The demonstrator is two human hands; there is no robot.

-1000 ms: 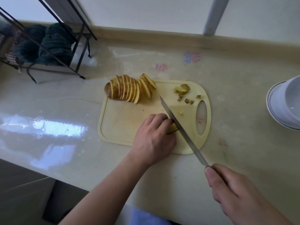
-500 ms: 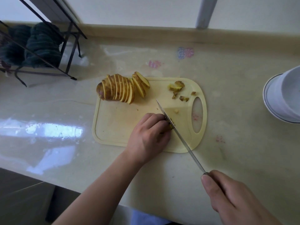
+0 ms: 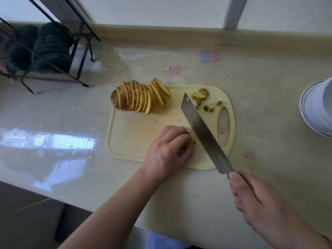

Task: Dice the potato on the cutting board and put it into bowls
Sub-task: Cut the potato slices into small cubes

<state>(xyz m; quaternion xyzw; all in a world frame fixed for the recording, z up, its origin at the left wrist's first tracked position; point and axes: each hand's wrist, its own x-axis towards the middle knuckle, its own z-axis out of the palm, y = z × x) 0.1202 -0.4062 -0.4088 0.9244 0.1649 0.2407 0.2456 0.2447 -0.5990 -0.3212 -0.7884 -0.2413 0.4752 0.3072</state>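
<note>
Bowl (image 3: 318,108) cut off at rt edge; potato piece (image 3: 191,141) mostly under left hand (image 3: 168,150).

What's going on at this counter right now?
A person is dicing a potato on a yellow cutting board. The left hand holds a small potato piece down, while the right hand grips a knife angled just beside it. A row of potato slices waits at the board's far edge, with a few diced bits near the handle hole. A white bowl stands to the right.
</note>
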